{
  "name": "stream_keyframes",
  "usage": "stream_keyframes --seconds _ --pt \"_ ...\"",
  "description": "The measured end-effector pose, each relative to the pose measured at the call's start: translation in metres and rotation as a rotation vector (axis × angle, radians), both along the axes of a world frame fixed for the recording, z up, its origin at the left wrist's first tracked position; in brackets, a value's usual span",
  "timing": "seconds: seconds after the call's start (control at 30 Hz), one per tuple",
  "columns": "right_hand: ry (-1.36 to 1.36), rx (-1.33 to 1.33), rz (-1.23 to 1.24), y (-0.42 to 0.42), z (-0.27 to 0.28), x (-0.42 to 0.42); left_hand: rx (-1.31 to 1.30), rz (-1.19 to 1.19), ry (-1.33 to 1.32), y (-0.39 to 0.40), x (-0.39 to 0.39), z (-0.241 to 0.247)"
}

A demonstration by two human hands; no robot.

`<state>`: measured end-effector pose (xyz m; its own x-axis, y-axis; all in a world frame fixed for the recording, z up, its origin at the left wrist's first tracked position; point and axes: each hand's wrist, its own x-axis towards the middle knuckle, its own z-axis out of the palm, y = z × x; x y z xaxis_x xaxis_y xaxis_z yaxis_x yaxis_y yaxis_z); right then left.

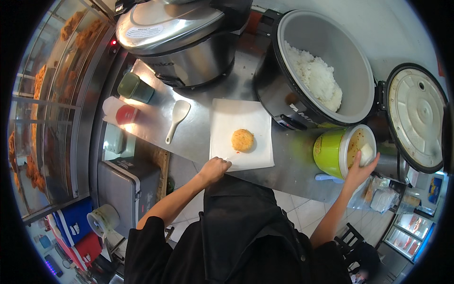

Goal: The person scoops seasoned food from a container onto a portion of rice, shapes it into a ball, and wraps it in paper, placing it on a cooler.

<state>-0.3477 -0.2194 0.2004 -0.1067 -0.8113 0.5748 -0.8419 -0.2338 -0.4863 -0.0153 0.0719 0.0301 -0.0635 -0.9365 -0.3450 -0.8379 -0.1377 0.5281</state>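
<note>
My left hand [215,169] is closed at the near left corner of a stack of white paper sheets [227,113], its fingertips pinching at the edge. A pale sliver by the fingertips is hard to tell from the paper. On the top sheet lies a round, flat-topped mound of yellow-orange seasoned rice [242,140], with a few crumbs around it. Off to the right, my right hand [358,174] grips a smooth white rounded thing [366,154] at the mouth of a tilted lime-green tub [328,152]. Orange-brown residue coats the tub's inner wall.
An open rice cooker [278,88] holds white rice [314,76]; its lid [416,117] hangs right. A closed cooker [191,60] stands behind. A white rice paddle [178,117], green container [134,88] and red-and-white carton [122,113] sit left on the steel counter [198,138].
</note>
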Motion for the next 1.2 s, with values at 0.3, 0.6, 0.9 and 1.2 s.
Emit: stream_keyframes --seconds 0.3,0.6,0.9,1.2 --pt "0.24 0.488 1.102 0.116 -0.106 0.108 -0.321 0.097 0.083 -0.003 0.008 0.004" --pt "0.483 0.324 1.136 0.118 -0.215 0.092 -0.51 0.183 0.011 0.011 0.003 -0.009" --pt "0.27 0.401 1.3 0.111 -0.195 0.07 -0.455 0.096 0.089 0.048 0.011 -0.026" --pt "-0.251 1.217 0.95 0.055 -0.185 0.114 -0.238 0.986 0.912 0.021 0.01 -0.016"
